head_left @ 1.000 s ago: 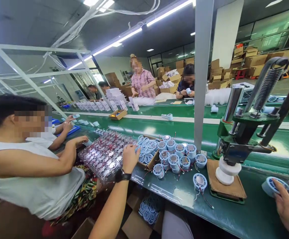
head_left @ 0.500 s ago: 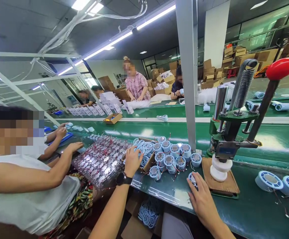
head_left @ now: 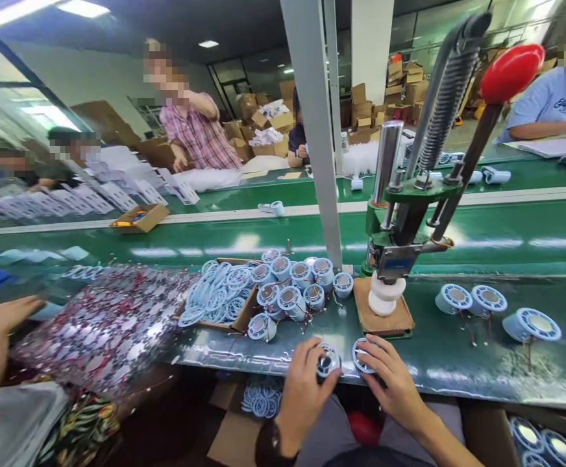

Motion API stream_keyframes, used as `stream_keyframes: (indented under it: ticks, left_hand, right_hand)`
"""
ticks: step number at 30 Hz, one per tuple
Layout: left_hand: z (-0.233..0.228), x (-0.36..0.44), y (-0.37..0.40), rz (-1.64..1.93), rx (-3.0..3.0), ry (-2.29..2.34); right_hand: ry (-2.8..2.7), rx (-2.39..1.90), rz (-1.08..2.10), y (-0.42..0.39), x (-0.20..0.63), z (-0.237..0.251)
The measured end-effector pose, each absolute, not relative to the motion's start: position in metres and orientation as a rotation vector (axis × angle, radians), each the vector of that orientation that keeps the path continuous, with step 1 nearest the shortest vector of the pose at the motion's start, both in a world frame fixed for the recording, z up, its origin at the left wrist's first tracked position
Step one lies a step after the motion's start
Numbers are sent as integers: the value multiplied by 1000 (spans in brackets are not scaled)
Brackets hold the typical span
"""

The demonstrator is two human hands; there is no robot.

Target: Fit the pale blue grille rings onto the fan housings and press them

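My left hand [head_left: 306,389] pinches a light blue ring [head_left: 335,368] with an open, spoked middle, just over the front edge of the green bench. Close to its right, my right hand [head_left: 394,383] has its fingers curled round a light blue round housing [head_left: 359,358], partly hidden by the fingers. The two pieces are apart. Further left stands a cardboard box [head_left: 244,314] full of loose blue rings [head_left: 217,288]. A cluster of round housings with silver discs and thin wires [head_left: 290,301] sits beside it.
A hand press [head_left: 400,253] with a red-knobbed lever [head_left: 511,72] and white die stands behind my right hand. Several housings [head_left: 531,324] lie to its right. Wired flat parts [head_left: 112,318] spread at left, near a co-worker's hand [head_left: 0,337]. A grey post [head_left: 319,130] rises behind.
My left hand has left the ring box with a ring and come right, beside my right hand. My right hand still holds the housing. The view has turned to the right.
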State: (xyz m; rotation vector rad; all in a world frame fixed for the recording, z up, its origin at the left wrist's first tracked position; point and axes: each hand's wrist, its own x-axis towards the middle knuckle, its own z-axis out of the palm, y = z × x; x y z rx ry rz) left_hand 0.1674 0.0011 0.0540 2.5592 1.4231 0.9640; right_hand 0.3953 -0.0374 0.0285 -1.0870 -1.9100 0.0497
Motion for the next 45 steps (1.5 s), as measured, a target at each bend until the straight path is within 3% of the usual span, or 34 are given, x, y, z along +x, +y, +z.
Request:
stream_keyframes:
  ticks: [4, 11, 16, 21, 26, 32, 41, 45]
  left_hand:
    - [30, 202, -5, 828, 2491, 1483]
    - [36, 174, 26, 560, 2627, 1163]
    - [32, 191, 28, 503, 2616, 1332]
    - [23, 202, 28, 428, 2596, 1489]
    - [18, 203, 29, 387, 2584, 1570]
    - [21, 203, 31, 444, 2563, 1565]
    - [27, 189, 54, 545, 2575, 1383]
    - [32, 191, 52, 554, 2563, 1426]
  right_hand:
    - [-1930, -1097, 74, -44, 407, 29]
    - [-1944, -1102, 15, -44, 415, 32]
    - [-1927, -1204, -66, -57, 396, 53]
    - [-2141, -1030, 355, -56, 328, 75]
    - [-2207, -990, 561, -42, 271, 54]
    - [-2148, -1122, 575, -40, 266, 40]
    - [-2336, -1009, 495, -20, 259, 61]
    - [-2176, -1061, 368, -30, 291, 77]
